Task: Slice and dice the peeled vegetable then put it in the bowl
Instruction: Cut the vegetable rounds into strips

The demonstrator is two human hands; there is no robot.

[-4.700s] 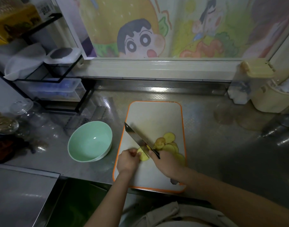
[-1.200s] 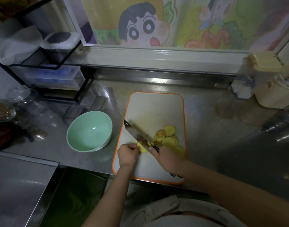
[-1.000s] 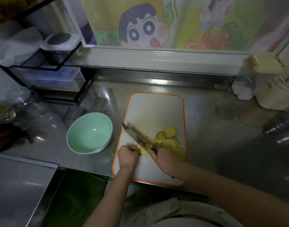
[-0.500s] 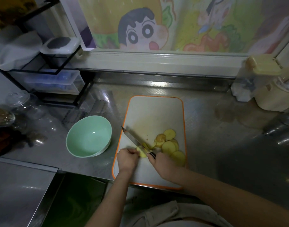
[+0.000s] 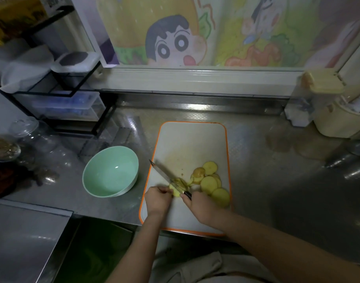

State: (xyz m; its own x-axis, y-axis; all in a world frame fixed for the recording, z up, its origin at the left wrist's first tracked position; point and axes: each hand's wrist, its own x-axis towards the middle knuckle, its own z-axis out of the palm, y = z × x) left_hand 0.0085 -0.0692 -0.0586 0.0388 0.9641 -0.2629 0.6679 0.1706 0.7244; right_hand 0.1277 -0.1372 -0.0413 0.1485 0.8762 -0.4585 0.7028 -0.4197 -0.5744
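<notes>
Head cam, lower middle of the frame: left hand (image 5: 157,198) pinches the potato stub (image 5: 175,190) on the cutting board (image 5: 192,139), right hand (image 5: 201,205) grips the knife (image 5: 166,176), blade across the stub. Slices (image 5: 210,183) pile just right; green bowl (image 5: 110,173) sits left of the board.

Single head-worn view, angled forward and down, close over the counter (image 5: 256,180)

Steel counter (image 5: 256,180) w/ cutting board (image 5: 191,144), green bowl (image 5: 110,174), jars (image 5: 30,135).
</notes>
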